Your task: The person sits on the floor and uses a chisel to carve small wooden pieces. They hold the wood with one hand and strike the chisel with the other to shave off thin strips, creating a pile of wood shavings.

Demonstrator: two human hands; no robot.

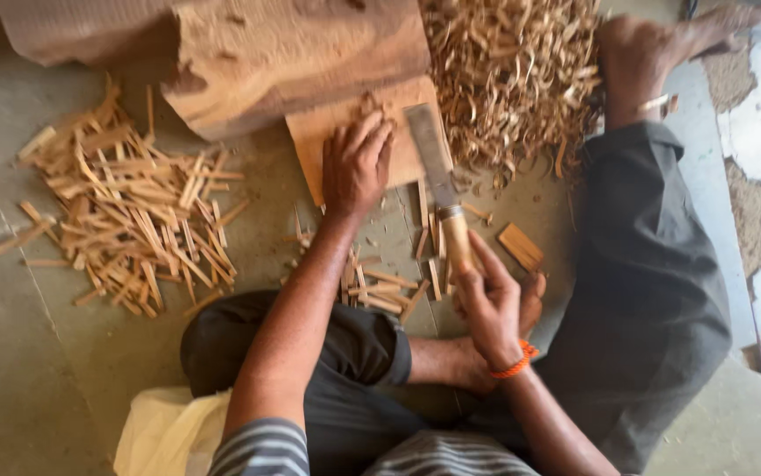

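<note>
Standing on the flat wooden board [328,132] is a small piece of wood [370,104], barely showing past the fingertips of the left hand [356,163], which presses down on it with fingers together. Just right of that hand lies the knife blade [429,150], its long axis running away from the person — handle near, tip far — with the right hand [489,304] closed round the pale handle [457,242]. Split sticks [134,211] lie to the left, shavings [513,70] beyond.
</note>
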